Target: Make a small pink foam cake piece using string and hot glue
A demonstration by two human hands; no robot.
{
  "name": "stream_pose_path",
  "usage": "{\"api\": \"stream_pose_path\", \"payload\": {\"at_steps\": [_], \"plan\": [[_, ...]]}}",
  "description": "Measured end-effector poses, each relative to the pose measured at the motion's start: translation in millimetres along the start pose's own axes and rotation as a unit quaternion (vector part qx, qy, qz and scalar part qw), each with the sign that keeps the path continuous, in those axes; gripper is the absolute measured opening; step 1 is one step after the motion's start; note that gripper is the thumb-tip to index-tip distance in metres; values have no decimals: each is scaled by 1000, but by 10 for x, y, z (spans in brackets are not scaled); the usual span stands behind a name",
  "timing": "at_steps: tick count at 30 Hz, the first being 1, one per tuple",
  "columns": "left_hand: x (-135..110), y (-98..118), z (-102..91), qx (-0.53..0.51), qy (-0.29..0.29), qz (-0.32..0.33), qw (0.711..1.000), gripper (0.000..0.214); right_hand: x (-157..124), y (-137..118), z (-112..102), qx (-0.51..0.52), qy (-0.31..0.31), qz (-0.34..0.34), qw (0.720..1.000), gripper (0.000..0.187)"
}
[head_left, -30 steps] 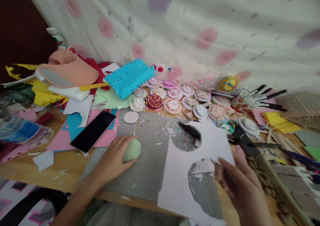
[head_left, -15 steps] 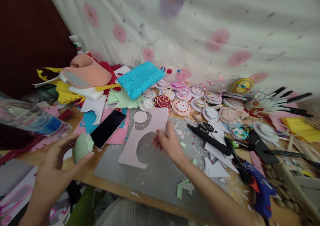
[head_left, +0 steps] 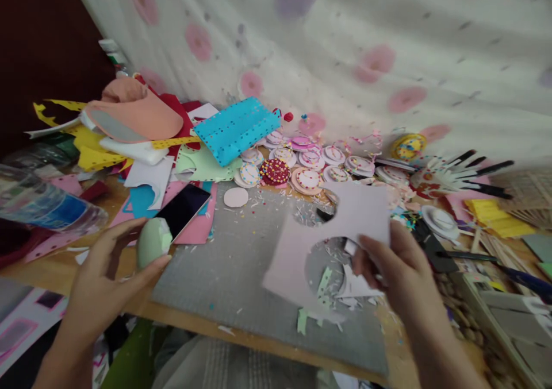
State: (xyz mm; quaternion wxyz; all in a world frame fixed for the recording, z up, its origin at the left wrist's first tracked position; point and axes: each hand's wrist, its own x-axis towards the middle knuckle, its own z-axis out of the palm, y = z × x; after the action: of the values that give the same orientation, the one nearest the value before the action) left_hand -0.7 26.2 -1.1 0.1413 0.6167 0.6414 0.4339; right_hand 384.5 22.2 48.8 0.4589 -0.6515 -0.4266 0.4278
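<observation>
My left hand (head_left: 103,280) is raised at the near left edge of the table and pinches a pale green foam disc (head_left: 152,243) between thumb and fingers. My right hand (head_left: 394,271) holds a pale pink sheet (head_left: 345,222) with round holes cut out of it, lifted over the right part of the grey cutting mat (head_left: 241,262). A small pink circle (head_left: 236,197) lies on the mat's far edge. Green offcuts (head_left: 311,308) and white scraps lie under the sheet.
A black phone (head_left: 183,211) lies on pink paper left of the mat. Several decorated round pieces (head_left: 308,165) line the back by the spotted curtain. A blue perforated sheet (head_left: 235,127), piled coloured foam, a plastic bottle (head_left: 38,205) and black-tipped sticks (head_left: 470,173) crowd the table.
My right hand has carried the pink sheet from the mat's far left to its right side and lifted it. My left hand still holds the green disc, barely moved.
</observation>
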Motion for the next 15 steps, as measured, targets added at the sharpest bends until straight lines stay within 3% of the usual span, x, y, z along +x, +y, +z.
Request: {"api": "stream_pose_path", "payload": {"at_steps": [5, 8, 11, 15], "plan": [[-18, 54, -17, -85, -12, -7, 996, 59, -252, 106, 940, 51, -178, 30, 982, 22], [-22, 51, -39, -101, -15, -6, 995, 58, -284, 282, 1083, -19, -220, 16, 975, 15], [-22, 13, -61, -93, -20, -14, 995, 59, -214, 439, 699, -85, -162, 43, 982, 28], [-8, -44, -59, -72, -27, -14, 997, 60, -125, 503, -217, -141, -51, 73, 986, 35]]}}
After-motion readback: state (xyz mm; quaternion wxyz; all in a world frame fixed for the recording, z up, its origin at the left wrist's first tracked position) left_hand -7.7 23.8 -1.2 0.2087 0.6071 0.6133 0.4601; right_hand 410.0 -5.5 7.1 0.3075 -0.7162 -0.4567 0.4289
